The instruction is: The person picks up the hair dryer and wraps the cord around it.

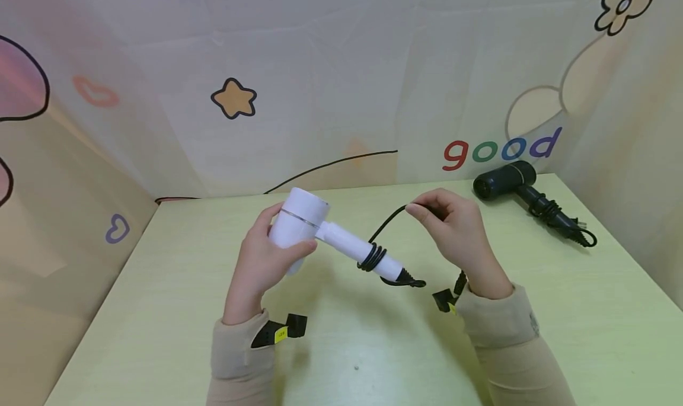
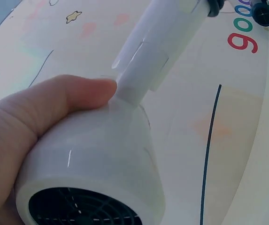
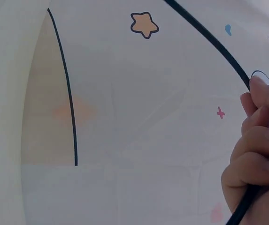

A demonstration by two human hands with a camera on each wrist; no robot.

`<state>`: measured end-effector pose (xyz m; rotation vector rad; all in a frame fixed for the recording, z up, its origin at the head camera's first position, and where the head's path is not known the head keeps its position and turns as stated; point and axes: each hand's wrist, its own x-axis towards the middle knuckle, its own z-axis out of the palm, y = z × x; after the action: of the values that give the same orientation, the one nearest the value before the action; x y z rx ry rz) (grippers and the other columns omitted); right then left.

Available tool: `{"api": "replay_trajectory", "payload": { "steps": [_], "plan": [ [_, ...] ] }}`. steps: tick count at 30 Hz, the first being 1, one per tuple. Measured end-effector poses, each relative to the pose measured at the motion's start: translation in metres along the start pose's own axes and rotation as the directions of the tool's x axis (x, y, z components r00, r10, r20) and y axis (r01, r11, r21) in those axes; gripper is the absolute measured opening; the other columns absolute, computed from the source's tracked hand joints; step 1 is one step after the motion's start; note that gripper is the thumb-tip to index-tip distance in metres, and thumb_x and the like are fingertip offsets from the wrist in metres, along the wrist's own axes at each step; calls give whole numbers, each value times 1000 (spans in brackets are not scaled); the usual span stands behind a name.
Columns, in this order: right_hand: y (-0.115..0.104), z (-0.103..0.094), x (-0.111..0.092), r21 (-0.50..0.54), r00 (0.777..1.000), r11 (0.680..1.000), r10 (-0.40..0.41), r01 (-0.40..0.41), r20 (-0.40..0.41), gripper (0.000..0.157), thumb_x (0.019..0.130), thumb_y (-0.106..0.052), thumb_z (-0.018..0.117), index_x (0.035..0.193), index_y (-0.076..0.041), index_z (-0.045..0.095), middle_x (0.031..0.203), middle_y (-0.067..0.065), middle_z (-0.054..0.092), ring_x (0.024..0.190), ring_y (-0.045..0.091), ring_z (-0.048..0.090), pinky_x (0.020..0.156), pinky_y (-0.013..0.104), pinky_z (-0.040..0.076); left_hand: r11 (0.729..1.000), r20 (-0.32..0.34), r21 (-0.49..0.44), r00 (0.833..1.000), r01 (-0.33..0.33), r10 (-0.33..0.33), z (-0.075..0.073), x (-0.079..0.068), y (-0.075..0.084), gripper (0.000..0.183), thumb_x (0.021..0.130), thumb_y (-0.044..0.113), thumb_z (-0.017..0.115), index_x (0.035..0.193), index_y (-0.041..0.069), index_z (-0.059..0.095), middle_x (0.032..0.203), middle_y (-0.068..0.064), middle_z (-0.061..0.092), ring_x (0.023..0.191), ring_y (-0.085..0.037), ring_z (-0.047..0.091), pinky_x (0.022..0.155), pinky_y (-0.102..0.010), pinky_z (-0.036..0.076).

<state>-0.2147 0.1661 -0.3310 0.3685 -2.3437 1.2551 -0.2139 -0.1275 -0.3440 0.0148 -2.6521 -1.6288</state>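
A white hair dryer [image 1: 301, 216] is held above the table by my left hand [image 1: 261, 258], which grips its barrel with the thumb near the handle joint. In the left wrist view, the dryer's dark grille [image 2: 82, 208] faces the camera. Several turns of black power cord [image 1: 372, 258] are wrapped round the white handle, which points right and down. From the wraps a length of cord rises to my right hand [image 1: 453, 225], pinched between thumb and fingers. In the right wrist view the cord [image 3: 214, 40] enters the curled fingers and comes out below them.
A black hair dryer [image 1: 504, 181], its cord wound round its handle, lies at the table's back right. The pale table [image 1: 160, 311] meets a printed curtain [image 1: 341, 98] at the back. Dark straps [image 1: 272, 333] are on both wrists.
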Motion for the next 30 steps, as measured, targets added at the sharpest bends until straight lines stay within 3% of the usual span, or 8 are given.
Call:
{"api": "replay_trajectory", "payload": {
  "steps": [6,11,20,30],
  "plan": [
    [-11,2,-6,-50,997,996,-71,72,23,9,86,-15,70,89,-7,70,72,4,63,59,11,47,53,18,40,994,-92,108,995,-12,22,7,1,0,80,72,37,78,141,31,38,118,-5,59,93,-28,58,69,-35,49],
    [-16,6,-9,-51,994,994,-96,99,48,6,85,-13,70,87,-7,70,72,2,64,58,11,47,52,18,40,985,-184,170,981,-33,65,12,3,0,80,74,39,76,143,29,35,117,-6,59,90,-28,58,69,-37,47],
    [-28,11,-14,28,991,997,-79,76,110,5,84,-10,71,88,-7,71,75,3,67,52,10,45,47,21,38,986,-318,139,939,-94,134,18,4,1,80,75,37,74,143,21,33,113,-8,59,87,-28,57,69,-41,45],
    [-31,24,-23,94,961,972,-226,213,161,7,83,-3,69,90,-5,71,63,-3,50,50,4,35,44,19,31,995,-383,86,920,-52,81,19,5,3,82,76,39,73,143,18,31,112,-11,58,88,-30,57,70,-43,46]
  ]
}}
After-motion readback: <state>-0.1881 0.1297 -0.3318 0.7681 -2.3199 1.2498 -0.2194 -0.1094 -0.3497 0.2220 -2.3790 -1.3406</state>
